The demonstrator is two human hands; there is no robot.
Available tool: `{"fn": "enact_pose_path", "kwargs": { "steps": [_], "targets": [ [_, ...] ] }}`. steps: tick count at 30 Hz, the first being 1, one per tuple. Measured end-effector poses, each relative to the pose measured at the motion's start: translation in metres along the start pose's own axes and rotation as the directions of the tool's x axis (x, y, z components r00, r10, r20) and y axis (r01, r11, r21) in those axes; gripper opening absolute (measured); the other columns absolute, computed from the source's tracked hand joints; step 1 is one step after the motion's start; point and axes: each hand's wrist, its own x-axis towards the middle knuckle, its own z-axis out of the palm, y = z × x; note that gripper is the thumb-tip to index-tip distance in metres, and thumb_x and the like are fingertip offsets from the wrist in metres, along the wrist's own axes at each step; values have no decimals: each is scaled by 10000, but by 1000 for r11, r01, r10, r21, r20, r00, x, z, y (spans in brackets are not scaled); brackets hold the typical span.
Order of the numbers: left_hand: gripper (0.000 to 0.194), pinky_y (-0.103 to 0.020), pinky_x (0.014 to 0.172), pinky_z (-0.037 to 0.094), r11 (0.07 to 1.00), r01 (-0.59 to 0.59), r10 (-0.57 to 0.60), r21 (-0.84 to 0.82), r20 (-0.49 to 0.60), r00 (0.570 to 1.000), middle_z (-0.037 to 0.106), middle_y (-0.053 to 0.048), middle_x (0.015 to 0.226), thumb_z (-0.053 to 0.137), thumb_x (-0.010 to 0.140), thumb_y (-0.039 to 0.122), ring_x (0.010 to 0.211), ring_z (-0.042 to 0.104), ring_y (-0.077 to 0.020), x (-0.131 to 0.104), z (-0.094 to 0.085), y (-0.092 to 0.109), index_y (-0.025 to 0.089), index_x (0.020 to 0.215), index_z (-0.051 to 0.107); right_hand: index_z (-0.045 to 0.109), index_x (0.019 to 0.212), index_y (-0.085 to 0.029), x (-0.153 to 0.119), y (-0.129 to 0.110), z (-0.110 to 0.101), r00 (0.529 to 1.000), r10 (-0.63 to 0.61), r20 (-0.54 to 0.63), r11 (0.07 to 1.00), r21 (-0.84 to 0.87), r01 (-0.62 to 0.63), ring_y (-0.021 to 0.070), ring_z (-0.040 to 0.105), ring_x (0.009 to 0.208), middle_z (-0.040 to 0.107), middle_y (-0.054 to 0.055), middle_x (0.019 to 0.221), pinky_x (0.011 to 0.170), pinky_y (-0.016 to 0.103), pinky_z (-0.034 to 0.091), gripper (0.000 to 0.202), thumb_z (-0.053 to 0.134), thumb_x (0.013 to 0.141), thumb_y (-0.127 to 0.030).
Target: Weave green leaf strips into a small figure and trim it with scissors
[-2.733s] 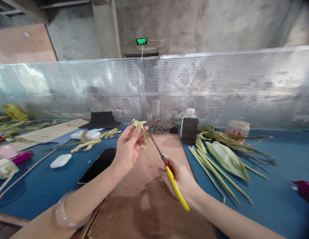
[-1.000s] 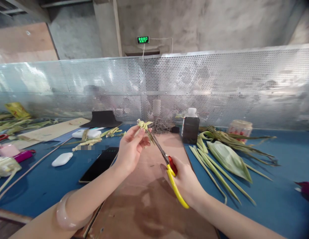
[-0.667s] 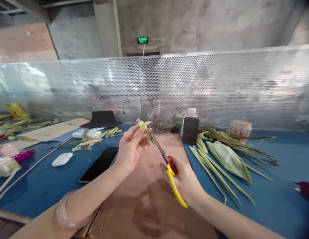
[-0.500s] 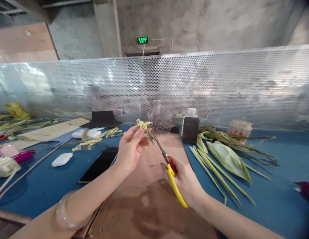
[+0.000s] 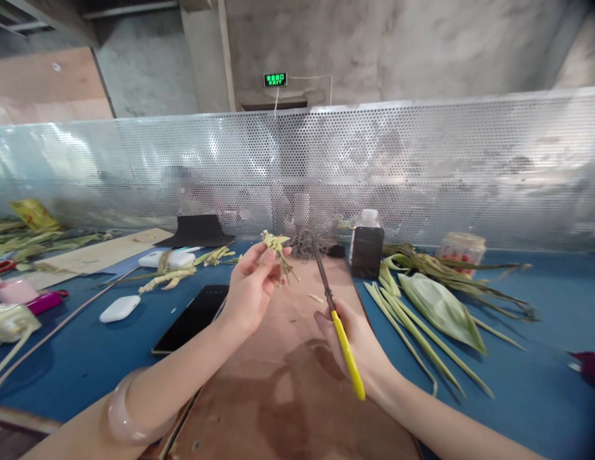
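Note:
Pinched in the fingertips of my left hand [image 5: 253,287] is a small woven piece of pale green plant leaf [image 5: 274,241], with loose strands hanging down from it. My right hand [image 5: 357,338] grips a pair of scissors [image 5: 344,351] with yellow handles, the metal blades pointing up and away. The blades look closed and stand apart from the woven piece, to its right. Beneath both hands lies a brown board [image 5: 297,358]. A short pale scrap [image 5: 316,298] is on the board between them.
A black phone [image 5: 194,316] and a white case [image 5: 119,308] lie left. Behind the board sits tangled grey cord [image 5: 307,244]. To the right are a bottle [image 5: 367,246], green leaf strips [image 5: 422,338], a broad leaf [image 5: 441,310] and a jar [image 5: 463,249]. A perforated metal screen [image 5: 422,166] stands behind.
The scissors have moved right, away from the woven piece, and turned more upright. A short scrap now shows on the board. My left hand has barely moved.

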Motion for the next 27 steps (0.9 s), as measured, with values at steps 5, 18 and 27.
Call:
{"fn": "enact_pose_path", "kwargs": {
  "steps": [5,18,27],
  "targets": [
    [129,-171,518,465,990,85,-86,-110,-3,996,685,-16,860,666,782,195,595,570,-68,3,-2,2,196,911,674,436,700,-206,0,-4,-2,999,18,51,996,83,-22,99,385,475,442,-54,538,456,211,290,238,457,842,-395],
    [161,-171,578,486,911,256,-225,-324,129,966,657,32,854,701,745,171,679,592,-76,2,-1,10,234,887,661,405,727,-206,-4,-12,-6,967,-20,253,989,149,-18,84,396,476,453,-57,579,457,206,293,206,447,857,-360],
    [166,-179,578,477,903,248,-244,-351,57,968,676,35,915,665,773,134,628,583,-56,7,-3,7,257,885,668,368,736,-215,-5,-12,-5,948,-33,318,998,59,15,106,384,537,435,-59,596,508,235,292,208,473,842,-360]
  ]
}}
